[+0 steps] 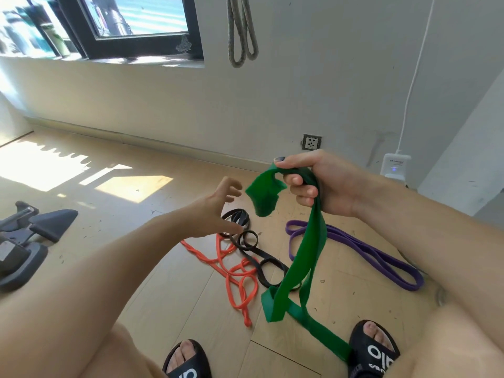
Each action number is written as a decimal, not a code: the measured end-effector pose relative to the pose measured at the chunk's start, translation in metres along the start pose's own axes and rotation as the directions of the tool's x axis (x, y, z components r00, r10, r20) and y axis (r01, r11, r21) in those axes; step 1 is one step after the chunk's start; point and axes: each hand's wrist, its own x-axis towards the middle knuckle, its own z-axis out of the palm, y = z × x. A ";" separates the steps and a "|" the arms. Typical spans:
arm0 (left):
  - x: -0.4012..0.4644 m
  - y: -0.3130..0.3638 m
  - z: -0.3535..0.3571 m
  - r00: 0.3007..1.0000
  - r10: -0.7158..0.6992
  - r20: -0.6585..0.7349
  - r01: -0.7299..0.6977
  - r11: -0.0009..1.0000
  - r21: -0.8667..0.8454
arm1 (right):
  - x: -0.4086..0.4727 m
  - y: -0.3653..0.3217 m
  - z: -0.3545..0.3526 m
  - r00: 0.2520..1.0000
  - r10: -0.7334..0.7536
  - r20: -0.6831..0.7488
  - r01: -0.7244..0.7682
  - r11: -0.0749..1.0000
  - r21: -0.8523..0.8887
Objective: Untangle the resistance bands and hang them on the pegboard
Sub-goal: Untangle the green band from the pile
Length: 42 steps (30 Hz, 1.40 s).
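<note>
Green latex sheet, thin and flat, forms the green band [308, 249] now in hand. It is light, limp and stretchy; it folds and twists under its own weight and will cling to itself where layers overlap. Judged handling: grip it across the full width rather than at an edge, since a thin edge may tear or roll, and take the free hanging length well below the top bunch so that the twist can be shaken out.

The right hand [321, 184] holds the upper end above the floor [174, 290]. Its fingers [302, 190] are curled shut around the gathered strip, with the thumb pressed on top. A crumpled flap juts out to the left of the fist. The rest hangs down in two runs, crosses in a loose fold near the floor and trails toward the right sandal [377, 350].

The left hand [218, 208] is empty, fingers spread, near the flap but not touching it.

On the floor lie the other items: an orange band [237, 271], thin and looped over itself; a black band [253, 249], interlaced with the orange one; and a purple band [368, 252], lying apart to the right in a long flat loop. A grey band [241, 31] hangs on the wall [327, 77]; its hook is out of view. No pegboard can be identified.
</note>
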 end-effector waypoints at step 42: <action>-0.033 0.006 -0.032 0.968 -0.214 0.127 0.247 0.897 -0.366 | 0.017 0.015 -0.018 0.892 0.127 -0.434 -0.221 0.960 -0.173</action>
